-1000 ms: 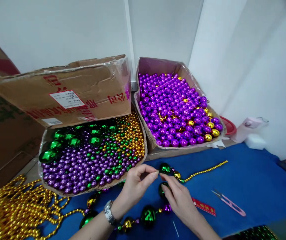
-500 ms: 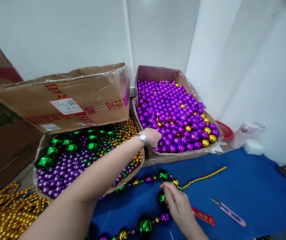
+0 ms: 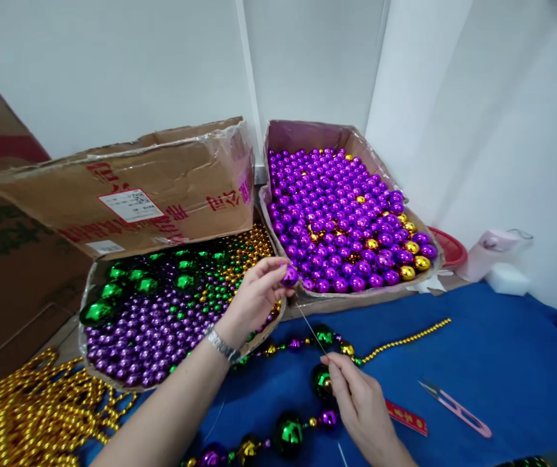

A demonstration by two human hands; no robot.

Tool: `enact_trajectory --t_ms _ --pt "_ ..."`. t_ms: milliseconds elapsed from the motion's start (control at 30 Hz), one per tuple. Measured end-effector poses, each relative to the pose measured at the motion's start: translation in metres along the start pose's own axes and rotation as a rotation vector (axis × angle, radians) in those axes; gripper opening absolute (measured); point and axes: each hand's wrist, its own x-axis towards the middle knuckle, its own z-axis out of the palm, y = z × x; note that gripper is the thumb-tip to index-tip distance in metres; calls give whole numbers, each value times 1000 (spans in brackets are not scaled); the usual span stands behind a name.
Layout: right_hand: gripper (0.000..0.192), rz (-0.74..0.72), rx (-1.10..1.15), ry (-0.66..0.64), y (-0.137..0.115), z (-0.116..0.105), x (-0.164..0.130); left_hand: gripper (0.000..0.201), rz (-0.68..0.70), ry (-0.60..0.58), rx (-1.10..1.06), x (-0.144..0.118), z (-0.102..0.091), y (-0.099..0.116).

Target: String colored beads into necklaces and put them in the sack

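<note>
Blue cloth covers the desk (image 3: 493, 363), where two cardboard boxes sit side by side: one of mixed beads (image 3: 171, 305), one of mostly purple beads (image 3: 341, 220). A strung bead garland (image 3: 302, 428) curves below the hands. The left hand (image 3: 254, 295) pinches a purple bead (image 3: 289, 275) in its fingers; the right hand (image 3: 361, 405) pinches a thin needle (image 3: 311, 329), its long axis slanting up-left, tip just below the bead.

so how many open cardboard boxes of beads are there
2: a box of mixed beads by the left hand, and a box of purple beads behind it to the right.
</note>
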Motion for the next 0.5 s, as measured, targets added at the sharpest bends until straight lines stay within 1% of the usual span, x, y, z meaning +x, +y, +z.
enact_trajectory --t_ms 33,67,100,167,233,300,400,500 --pt "24 -22 -18 -3 -1 0 0 25 -88 44 -203 -12 -4 -8" --pt "24 -41 -32 -10 -3 0 1 24 -163 82 -350 -22 -7 -16" --pt "23 -57 -45 -19 -4 0 1 22 -223 122 -452 -31 -9 -22" --pt "22 -89 -67 -32 -5 2 1 19 -293 206 -565 -43 -12 -31" --pt "22 -116 -87 -38 -6 4 0 16 -326 274 -622 -50 -14 -33" --pt "22 -133 -106 -39 -5 6 0 14 -338 310 -663 -54 -15 -32" --pt "23 -147 -137 -40 -4 8 0 15 -336 315 -686 -57 -18 -31" --pt "23 -161 -162 -45 -3 9 0 18 -321 301 -653 -60 -22 -32"
